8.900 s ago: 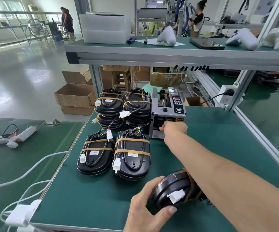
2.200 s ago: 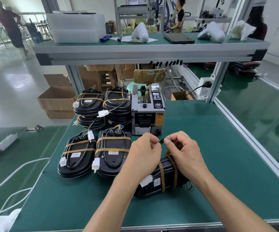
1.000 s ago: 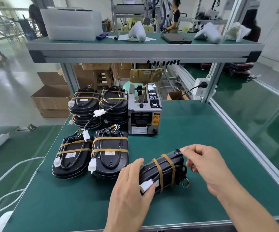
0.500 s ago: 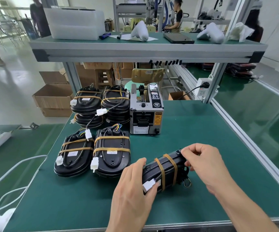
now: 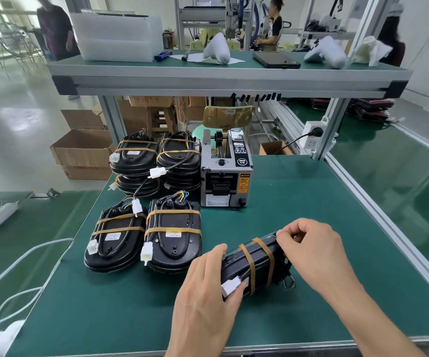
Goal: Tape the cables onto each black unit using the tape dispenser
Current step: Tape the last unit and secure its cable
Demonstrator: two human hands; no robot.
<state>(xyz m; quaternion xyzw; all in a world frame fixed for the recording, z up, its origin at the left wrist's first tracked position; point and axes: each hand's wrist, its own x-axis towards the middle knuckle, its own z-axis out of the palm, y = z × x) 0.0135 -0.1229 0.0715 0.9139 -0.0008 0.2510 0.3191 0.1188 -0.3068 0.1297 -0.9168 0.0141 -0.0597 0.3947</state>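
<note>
Lower centre: left hand grip curled round black unit on counter; right hand grip pinching its far end.

Black unit: we found it tipped on its edge on the green counter, near the front, with two tan tape bands around it and a white connector at its near end. Both hands held it.

Two taped black units: we logged them lying flat, side by side, left of the held one, each with two tan bands and a white plug.

Stacked black units: two piles stood behind those, taped alike.

Tape dispenser: grey, upright, just right of the stacks.
</note>
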